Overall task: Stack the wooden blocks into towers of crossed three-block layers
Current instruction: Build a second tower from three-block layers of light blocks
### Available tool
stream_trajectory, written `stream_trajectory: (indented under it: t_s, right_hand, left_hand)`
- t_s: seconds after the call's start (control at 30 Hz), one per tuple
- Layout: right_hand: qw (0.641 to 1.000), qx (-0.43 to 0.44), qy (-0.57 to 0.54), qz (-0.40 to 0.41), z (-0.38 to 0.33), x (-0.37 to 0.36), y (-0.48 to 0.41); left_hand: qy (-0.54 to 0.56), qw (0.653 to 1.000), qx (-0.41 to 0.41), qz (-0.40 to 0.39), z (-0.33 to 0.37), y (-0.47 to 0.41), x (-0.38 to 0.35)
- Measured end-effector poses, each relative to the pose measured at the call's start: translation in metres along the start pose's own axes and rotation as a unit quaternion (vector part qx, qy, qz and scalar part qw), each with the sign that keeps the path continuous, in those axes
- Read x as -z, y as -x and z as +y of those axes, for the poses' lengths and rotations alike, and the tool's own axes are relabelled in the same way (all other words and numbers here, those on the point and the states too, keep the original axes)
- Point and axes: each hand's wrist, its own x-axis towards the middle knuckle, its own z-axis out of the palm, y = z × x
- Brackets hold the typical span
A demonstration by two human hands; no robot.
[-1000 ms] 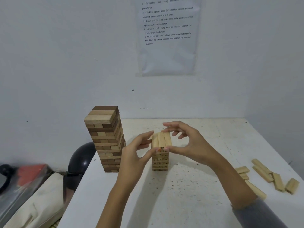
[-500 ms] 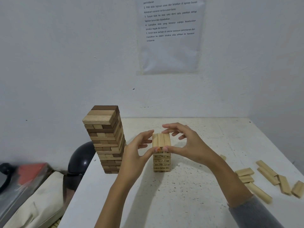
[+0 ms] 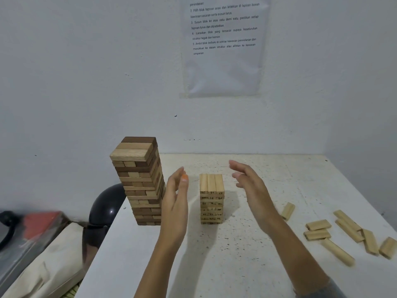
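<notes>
A short tower of pale numbered blocks (image 3: 211,198) stands mid-table, its top layer of three blocks running away from me. My left hand (image 3: 175,198) is open just left of it, palm facing the tower, not touching. My right hand (image 3: 251,186) is open to the right of it, fingers spread, also apart from the blocks. A taller tower of mixed dark and light blocks (image 3: 139,181) stands at the table's left edge, close to my left hand. Several loose pale blocks (image 3: 343,233) lie on the table at the right.
The white speckled table (image 3: 225,265) meets the wall at the back and right. A printed sheet (image 3: 223,46) hangs on the wall. Left of the table sit a black rounded object (image 3: 105,207), a cream bag (image 3: 47,265) and a red item (image 3: 38,222).
Both hands have let go of the short tower's top layer and pulled apart to either side, opening flat. The tower stands unchanged.
</notes>
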Motion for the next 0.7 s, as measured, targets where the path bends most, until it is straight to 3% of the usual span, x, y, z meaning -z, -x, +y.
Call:
stream_trajectory:
  t_s: [0.13, 0.33, 0.7]
  right_hand:
    - [0.994, -0.054, -0.069, 0.059, 0.007, -0.029, 0.012]
    - [0.988, -0.08, -0.132, 0.03, 0.015, -0.061, 0.013]
    - [0.981, -0.126, -0.15, 0.002, 0.027, -0.068, 0.005]
  left_hand:
    - [0.053, 0.996, 0.069, -0.012, 0.006, 0.002, -0.018]
    - [0.105, 0.987, 0.117, -0.044, 0.008, 0.006, -0.036]
    - [0.115, 0.98, 0.153, -0.05, 0.0, 0.005, -0.043]
